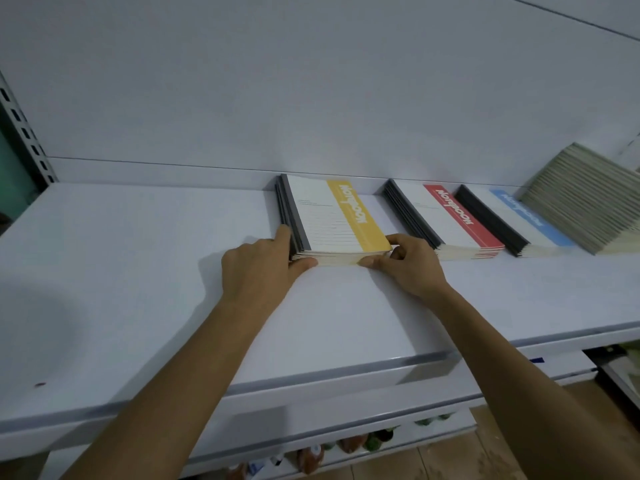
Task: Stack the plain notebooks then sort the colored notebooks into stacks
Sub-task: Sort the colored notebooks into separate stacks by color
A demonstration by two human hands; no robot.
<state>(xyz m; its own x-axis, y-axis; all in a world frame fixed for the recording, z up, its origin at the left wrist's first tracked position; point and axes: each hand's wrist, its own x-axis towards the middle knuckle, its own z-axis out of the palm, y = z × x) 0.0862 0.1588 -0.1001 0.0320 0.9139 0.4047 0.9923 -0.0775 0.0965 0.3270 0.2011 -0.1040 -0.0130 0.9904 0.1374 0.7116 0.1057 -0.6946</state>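
A stack of yellow-banded notebooks (332, 216) lies on the white shelf (138, 258). My left hand (259, 268) grips the stack's near left corner, fingers along the dark spine and thumb on the front page edge. My right hand (405, 263) pinches the near right corner, thumb against the page edges. To the right lie a red-banded stack (446, 220) and a blue-banded stack (512, 223). A tall stack of plain grey-covered notebooks (588, 206) stands at the far right.
The shelf's back panel (311, 98) rises right behind the stacks. A slotted metal upright (24, 133) stands at the left. Lower shelves with small goods (346, 445) show beneath the front edge. A small red mark (40, 384) sits near the front left.
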